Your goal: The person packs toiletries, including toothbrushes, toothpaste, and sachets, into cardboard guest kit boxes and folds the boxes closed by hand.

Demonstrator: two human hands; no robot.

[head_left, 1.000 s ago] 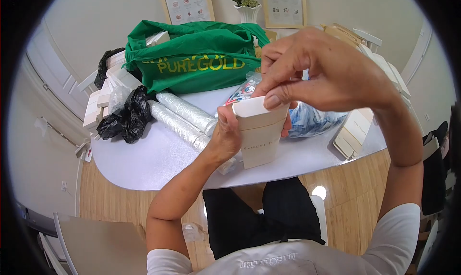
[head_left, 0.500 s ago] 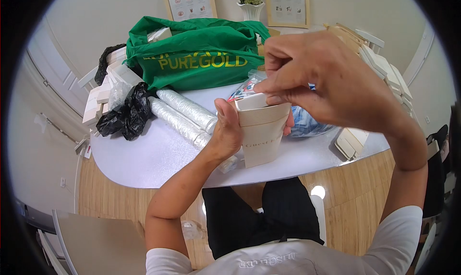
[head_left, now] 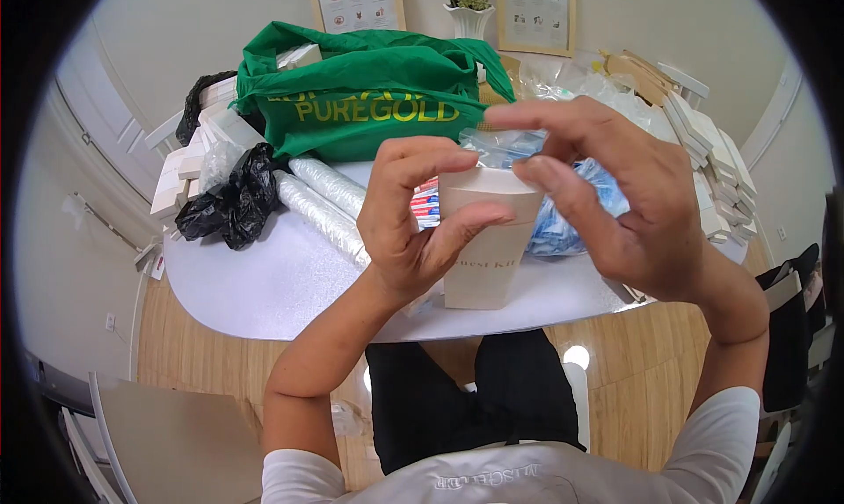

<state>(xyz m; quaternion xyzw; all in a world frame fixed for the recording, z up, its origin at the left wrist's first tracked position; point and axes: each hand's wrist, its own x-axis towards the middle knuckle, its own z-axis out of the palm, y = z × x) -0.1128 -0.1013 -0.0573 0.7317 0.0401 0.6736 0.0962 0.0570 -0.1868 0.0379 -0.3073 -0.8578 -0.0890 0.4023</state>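
Observation:
A cream cardboard box with "Guest Kit" lettering stands upright near the table's front edge, its top flap looking folded down. My left hand is around its upper left side, thumb across the front and index finger along the top edge. At the upper right corner is my right hand, thumb tip at or just by the box and index finger raised well apart from it. Behind the box lie toothpaste-like red, white and blue packets and a clear bag of blue packets, both partly hidden.
A green Puregold bag sits at the back. Two clear plastic-wrapped rolls and a black plastic bag lie to the left. Stacked cream boxes line the right side. Further back stands a white flower vase.
My right hand has drawn back from the box opening and its fingers have spread. My left hand has risen to the box's top, and the opening now looks covered by the flap.

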